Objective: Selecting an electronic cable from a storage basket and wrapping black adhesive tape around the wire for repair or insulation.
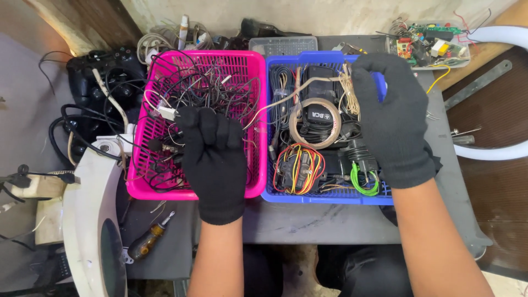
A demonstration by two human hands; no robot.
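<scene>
Left hand (213, 159): fisted on wires (187, 93), pink basket (250, 60).
Right hand (393, 118): gripping beige cord (286, 99), blue basket (324, 198) at 3 o'clock.
Handling: probably light, limp, snag-prone; grasp bundles.

Both bare forearms reach forward, the black-gloved left hand (213, 159) clenched in a fist, the black-gloved right hand (393, 118) curled, knuckles up.

A pink plastic basket (250, 82) holds a tangle of thin black wires (187, 91), some bunched up. Just beside it, touching, a blue basket (324, 197) holds coiled cables and a tape roll (315, 122).
</scene>
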